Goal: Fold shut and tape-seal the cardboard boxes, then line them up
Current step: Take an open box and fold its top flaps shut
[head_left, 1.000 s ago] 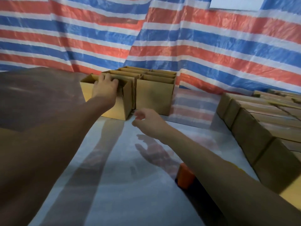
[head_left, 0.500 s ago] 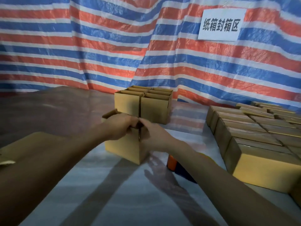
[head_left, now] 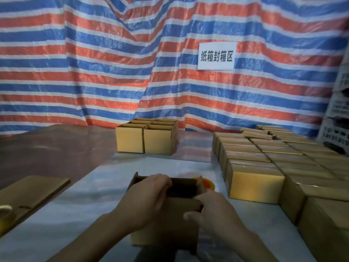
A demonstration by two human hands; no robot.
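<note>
while left hand (head_left: 148,198) and right hand (head_left: 215,210) grip the open box (head_left: 166,231) rim, sealed boxes (head_left: 256,186) crowd its right.

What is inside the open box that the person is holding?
Only a dark, shadowed hollow shows inside the open box; no contents are visible. The left hand, the right hand and the near flap cover its floor.

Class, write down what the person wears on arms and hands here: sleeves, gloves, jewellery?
Nothing worn shows. The left forearm and right forearm are bare to the frame's edge, no sleeve or cuff. The left hand and right hand, at the open brown cardboard box, have no gloves; no watch, strap or ring is visible. The light is dim, so something small could be missed.
</note>
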